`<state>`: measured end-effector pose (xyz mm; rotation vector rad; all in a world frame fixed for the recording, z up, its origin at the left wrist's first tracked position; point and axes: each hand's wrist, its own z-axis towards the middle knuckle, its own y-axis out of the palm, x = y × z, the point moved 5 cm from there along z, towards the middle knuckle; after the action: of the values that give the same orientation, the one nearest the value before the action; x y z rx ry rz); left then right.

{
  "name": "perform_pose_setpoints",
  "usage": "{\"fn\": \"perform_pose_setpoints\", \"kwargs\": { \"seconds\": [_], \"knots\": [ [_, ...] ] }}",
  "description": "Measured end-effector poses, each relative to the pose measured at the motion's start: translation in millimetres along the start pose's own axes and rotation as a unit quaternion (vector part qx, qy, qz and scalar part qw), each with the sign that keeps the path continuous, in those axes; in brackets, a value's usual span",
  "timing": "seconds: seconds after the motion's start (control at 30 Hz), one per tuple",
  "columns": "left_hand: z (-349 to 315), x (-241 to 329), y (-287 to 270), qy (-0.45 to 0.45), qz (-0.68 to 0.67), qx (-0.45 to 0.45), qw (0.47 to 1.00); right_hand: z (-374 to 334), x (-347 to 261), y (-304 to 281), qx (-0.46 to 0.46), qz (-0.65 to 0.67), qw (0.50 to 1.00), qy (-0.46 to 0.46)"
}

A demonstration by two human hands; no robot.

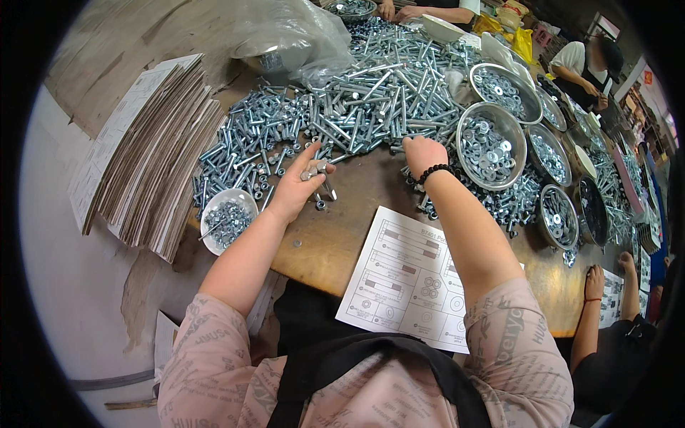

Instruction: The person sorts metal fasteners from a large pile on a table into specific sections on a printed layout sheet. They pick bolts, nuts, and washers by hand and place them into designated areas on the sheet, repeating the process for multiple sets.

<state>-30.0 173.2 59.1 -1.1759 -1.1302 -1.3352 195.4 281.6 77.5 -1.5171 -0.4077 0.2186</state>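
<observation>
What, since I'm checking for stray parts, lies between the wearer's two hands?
In the head view, bare brown tabletop separates the left hand, holding bolts, from the right hand; the bolt pile borders its far side.

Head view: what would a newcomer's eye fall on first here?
Probably the big heap of metal bolts spread over the upper middle of the table. Next, perhaps, the steel bowl of washers to the right of the right hand, and the thick stack of sheets at the left. Before the heap, the left hand holds a few bolts.
</observation>
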Motion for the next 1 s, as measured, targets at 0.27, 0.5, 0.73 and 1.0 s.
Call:
{"fn": "perform_pose_setpoints", "kwargs": {
  "seconds": [0.27, 0.5, 0.73, 1.0],
  "knots": [
    [8, 32, -8, 0.124, 0.474, 0.004, 0.872, -38, -8, -59, 0.149, 0.105, 0.983, -0.028],
    [3, 59, 48, 0.084, 0.425, -0.014, 0.901, -145, 62, -39, 0.167, 0.398, 0.896, 0.103],
    [-9, 21, 190, -0.014, 0.153, -0.153, 0.976, -234, 126, -21, 0.199, 0.396, 0.868, 0.224],
    [-44, -48, 286, -0.242, -0.108, -0.179, 0.948, -300, 180, 15, 0.287, 0.595, 0.683, 0.312]
  ]
}}
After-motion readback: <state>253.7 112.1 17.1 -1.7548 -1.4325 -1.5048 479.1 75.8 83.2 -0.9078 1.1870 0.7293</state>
